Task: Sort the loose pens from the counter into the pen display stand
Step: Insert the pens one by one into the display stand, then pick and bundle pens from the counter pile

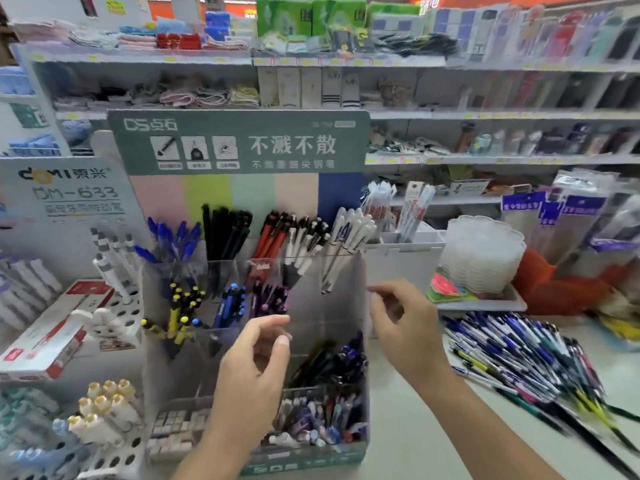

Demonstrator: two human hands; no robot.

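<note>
While tiered, stand (256, 143) compartments pen-filled.

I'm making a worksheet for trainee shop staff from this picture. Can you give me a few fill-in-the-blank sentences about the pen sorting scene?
1. The heap of loose pens lies on the counter to the ____ of the pen display stand.
2. The black pens stand in the stand's ____ row.
3. The pens with yellow caps stand directly below the ____ pens.
4. The left hand and right hand hold ____ pens.

Missing words: right; top; blue; no
</note>
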